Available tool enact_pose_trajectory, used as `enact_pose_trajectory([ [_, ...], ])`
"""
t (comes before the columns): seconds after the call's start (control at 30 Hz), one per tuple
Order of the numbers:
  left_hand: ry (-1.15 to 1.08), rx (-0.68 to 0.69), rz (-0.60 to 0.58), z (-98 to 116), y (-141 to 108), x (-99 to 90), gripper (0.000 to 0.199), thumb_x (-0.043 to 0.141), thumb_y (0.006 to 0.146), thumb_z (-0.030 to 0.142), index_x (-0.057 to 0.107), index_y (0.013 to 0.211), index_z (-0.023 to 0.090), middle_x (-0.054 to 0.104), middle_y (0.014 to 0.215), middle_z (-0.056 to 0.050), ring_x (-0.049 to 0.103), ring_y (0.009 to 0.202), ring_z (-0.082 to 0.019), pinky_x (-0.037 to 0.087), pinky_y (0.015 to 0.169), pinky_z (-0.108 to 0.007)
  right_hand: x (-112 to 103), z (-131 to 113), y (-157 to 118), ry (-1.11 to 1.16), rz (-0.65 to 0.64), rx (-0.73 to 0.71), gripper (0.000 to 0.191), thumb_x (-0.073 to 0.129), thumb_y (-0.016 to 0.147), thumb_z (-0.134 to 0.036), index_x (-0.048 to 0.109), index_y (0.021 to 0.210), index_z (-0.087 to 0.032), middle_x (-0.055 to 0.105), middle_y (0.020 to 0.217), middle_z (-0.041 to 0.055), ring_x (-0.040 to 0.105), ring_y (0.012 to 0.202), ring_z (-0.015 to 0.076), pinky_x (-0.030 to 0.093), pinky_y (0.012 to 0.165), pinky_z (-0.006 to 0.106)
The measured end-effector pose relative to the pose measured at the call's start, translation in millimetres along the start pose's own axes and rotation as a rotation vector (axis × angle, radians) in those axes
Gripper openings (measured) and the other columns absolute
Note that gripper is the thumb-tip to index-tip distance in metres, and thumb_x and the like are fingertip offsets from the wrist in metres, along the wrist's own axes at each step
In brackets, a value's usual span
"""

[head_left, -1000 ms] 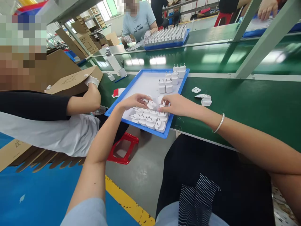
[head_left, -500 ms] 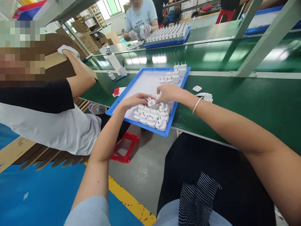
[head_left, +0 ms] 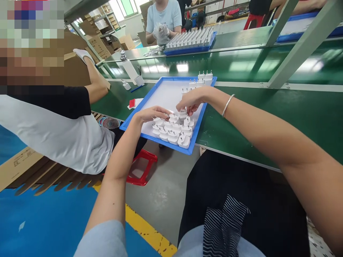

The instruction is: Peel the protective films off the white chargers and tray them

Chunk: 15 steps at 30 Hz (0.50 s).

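Note:
In the head view, a shallow blue-rimmed tray (head_left: 144, 103) carries white plug adapters (head_left: 173, 137), pins up, packed in rows at its near corner. My left hand (head_left: 154, 113) lies over the left side of this group, fingers stretched out and touching adapters there. Bent down from above, my right hand (head_left: 191, 100) has its fingers around a single white adapter (head_left: 183, 115) at the back of the group. Parts of its fingertips are hidden. Behind that hand, more adapters (head_left: 205, 77) stand along the tray's far right corner.
The tray rests on a green table (head_left: 254, 125), its near corner overhanging the edge. A red-and-white card (head_left: 132, 103), a pen cup (head_left: 139, 80) and a pump bottle (head_left: 128, 67) lie beyond its left side. A co-worker sits left; another, gloved, faces a full tray (head_left: 190, 46). A metal post (head_left: 300, 43) rises right.
My right hand has shifted slightly up and right, now lying over the far adapters and lowered around one adapter. My left hand has stayed nearly in place, with its fingers flatter.

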<state>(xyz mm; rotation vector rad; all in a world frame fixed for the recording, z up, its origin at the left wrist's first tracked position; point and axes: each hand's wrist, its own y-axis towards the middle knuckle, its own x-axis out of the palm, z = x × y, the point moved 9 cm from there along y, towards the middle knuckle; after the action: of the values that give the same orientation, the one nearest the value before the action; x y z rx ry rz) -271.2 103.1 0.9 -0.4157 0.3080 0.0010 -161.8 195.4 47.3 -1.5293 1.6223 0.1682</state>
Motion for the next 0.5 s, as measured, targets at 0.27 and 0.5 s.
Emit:
enact_pose_trajectory([
  [0.27,0.011,-0.007,0.004,-3,1,-3.5,0.03,0.082,0.067,0.032,0.082,0.093,0.017,0.076,0.078,-0.009,0.067,0.068,-0.015,0.047,0.06,-0.024,9,12,1,0.03,-0.083,-0.012,0.059,0.075,0.068,-0.076,0.066,0.077,-0.018,0.073,0.08,0.0127,0.071,0.076,0.0241,0.056,0.065,0.034],
  [0.5,0.017,0.02,0.019,-2,-4,-13.2,0.042,0.08,0.063,0.02,0.081,0.104,0.02,0.076,0.087,-0.006,0.062,0.063,-0.012,0.044,0.056,-0.022,13,1,-5,-0.022,-0.037,-0.162,0.054,0.077,0.066,-0.077,0.073,0.069,-0.023,0.074,0.089,0.0128,0.068,0.09,0.03,0.056,0.076,0.043],
])
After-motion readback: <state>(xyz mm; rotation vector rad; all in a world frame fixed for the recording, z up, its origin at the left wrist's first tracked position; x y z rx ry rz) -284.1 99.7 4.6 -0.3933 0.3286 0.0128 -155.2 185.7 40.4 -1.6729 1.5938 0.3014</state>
